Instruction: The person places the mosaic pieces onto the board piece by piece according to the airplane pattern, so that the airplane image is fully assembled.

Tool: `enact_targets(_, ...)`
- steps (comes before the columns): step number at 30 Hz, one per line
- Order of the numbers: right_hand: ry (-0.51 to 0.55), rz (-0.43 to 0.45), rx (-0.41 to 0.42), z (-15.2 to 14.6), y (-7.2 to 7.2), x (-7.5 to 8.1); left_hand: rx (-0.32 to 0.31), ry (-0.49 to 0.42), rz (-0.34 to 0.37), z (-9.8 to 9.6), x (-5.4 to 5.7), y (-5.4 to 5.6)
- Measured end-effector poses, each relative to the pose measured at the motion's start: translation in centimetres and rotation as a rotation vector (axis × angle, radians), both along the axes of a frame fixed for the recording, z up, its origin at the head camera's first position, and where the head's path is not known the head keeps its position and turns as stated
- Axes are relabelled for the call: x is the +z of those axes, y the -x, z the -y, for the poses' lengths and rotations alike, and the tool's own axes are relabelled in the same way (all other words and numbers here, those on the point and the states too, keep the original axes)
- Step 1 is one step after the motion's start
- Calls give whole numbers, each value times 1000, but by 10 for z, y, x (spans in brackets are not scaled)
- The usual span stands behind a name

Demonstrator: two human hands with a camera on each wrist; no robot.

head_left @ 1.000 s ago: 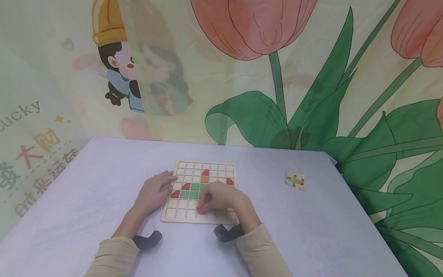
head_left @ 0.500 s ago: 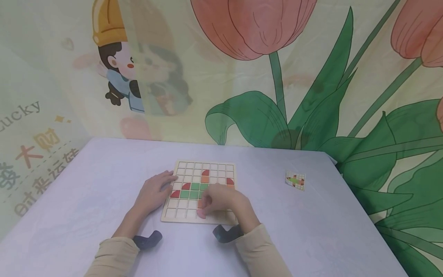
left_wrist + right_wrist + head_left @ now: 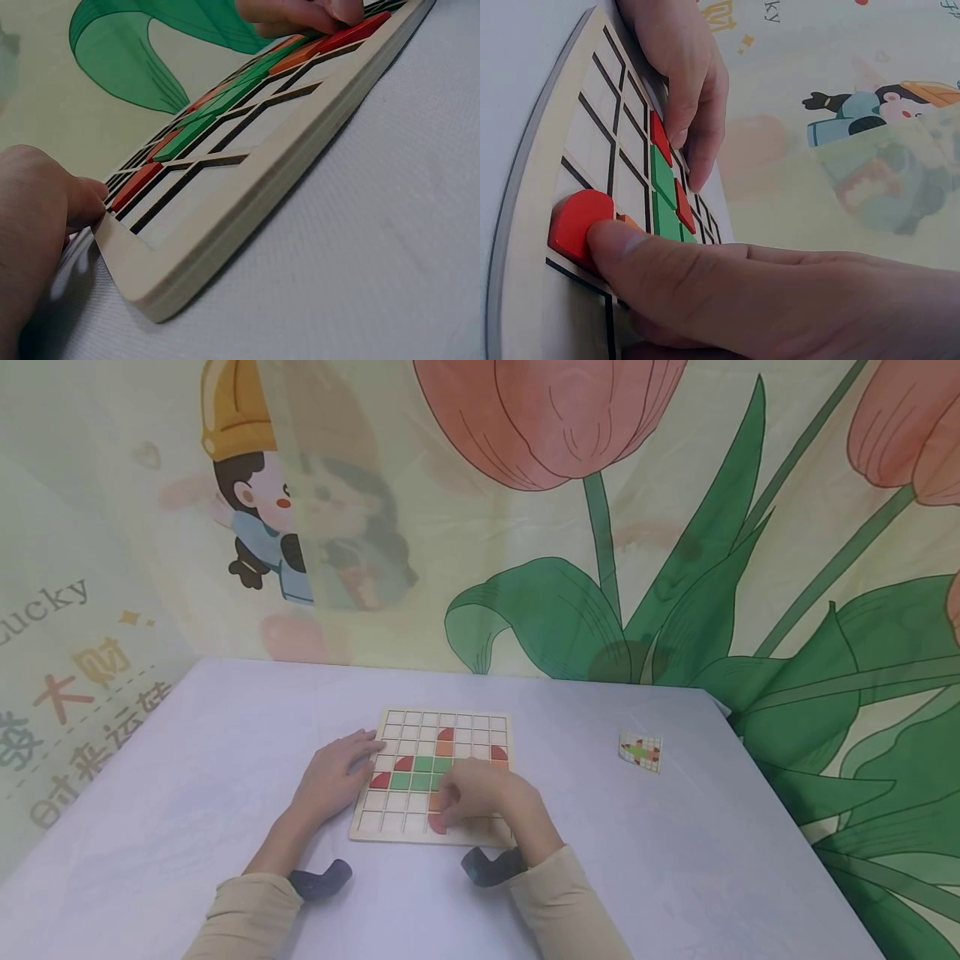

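Observation:
A wooden grid board [image 3: 386,836] lies on the table, with red quarter-circle, green square and orange square tiles set in its cells. My right hand [image 3: 480,789] is over the board's near half, fingers curled. Its thumb and fingertips hold a red quarter-circle tile [image 3: 576,225] at a cell in the near row, beside an orange tile [image 3: 294,57]. Across the board's left edge rests my left hand [image 3: 333,777], fingers fairly straight, fingertips close to a red tile [image 3: 380,780] at the left end. The right hand hides some cells on the right.
A small card [image 3: 640,751] printed with a coloured grid pattern stands to the right on the white tablecloth [image 3: 690,860]. Dark wrist straps [image 3: 322,881] show at both wrists. Behind the table hangs a curtain [image 3: 420,635] with tulips and cartoon figures.
The red quarter-circle tile at my right fingertips has turned from upright to lying flatter at its near-row cell. My right hand has shifted very slightly; the left hand has stayed put.

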State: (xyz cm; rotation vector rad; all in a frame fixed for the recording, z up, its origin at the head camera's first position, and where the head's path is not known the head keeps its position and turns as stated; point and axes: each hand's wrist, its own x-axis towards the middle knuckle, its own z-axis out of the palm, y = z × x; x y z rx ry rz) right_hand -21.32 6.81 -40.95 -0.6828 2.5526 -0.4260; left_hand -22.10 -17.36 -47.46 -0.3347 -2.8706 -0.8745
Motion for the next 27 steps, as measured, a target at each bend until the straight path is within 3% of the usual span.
enact_targets(12,-97,-94,-16,4,-6,4,0,-1,4,-1,0,1)
enact_targets(27,-103,-83,-48,6,-11,3,0,0,-9,-1,0,0)
